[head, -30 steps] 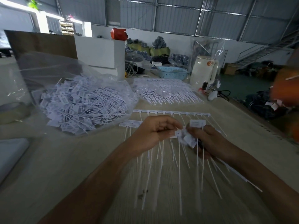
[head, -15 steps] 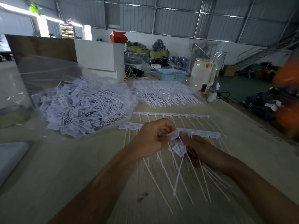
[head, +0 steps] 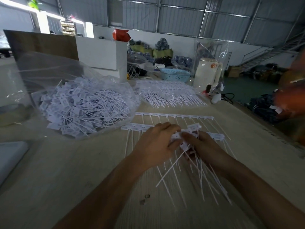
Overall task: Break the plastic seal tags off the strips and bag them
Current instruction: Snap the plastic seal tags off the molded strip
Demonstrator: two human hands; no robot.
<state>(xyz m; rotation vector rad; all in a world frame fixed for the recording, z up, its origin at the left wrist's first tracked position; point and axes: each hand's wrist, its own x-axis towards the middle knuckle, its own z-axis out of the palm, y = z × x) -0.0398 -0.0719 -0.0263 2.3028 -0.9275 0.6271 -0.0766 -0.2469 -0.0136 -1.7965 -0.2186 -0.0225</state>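
While both hands' fingers [head: 171,129] pinch seal tags [head: 186,139], full bag [head: 82,104] sits left, strip [head: 175,115] beyond.

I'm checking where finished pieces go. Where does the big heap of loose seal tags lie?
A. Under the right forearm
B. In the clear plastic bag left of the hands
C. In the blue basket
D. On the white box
B: the loose seal tags are heaped inside the clear plastic bag, left of the left hand.
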